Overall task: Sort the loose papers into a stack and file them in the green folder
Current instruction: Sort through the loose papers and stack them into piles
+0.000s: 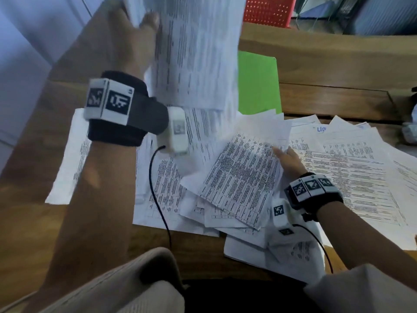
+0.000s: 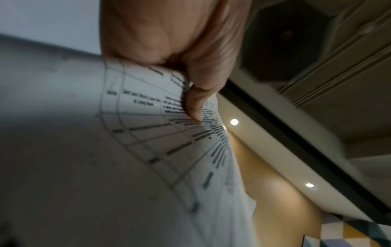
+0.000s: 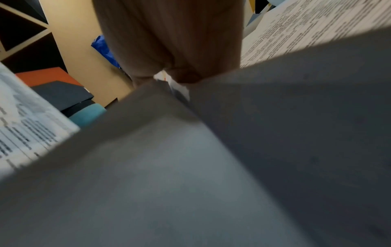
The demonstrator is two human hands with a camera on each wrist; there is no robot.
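My left hand (image 1: 144,30) is raised above the table and pinches a bunch of printed papers (image 1: 198,53) that hangs down from it; in the left wrist view its thumb (image 2: 196,103) presses on the printed sheet (image 2: 160,133). My right hand (image 1: 287,160) grips the edge of a printed sheet (image 1: 243,175) lifted off the loose papers (image 1: 343,163) spread over the table. The right wrist view shows only the palm (image 3: 169,41) and the grey underside of the sheet (image 3: 190,167). The green folder (image 1: 257,84) lies flat behind the pile, partly hidden by the hanging papers.
The wooden table (image 1: 327,64) has a raised ledge behind the folder. A red perforated crate (image 1: 268,10) stands at the back. A single sheet (image 1: 70,159) lies at the left under my forearm. Small objects sit at the right edge (image 1: 409,132).
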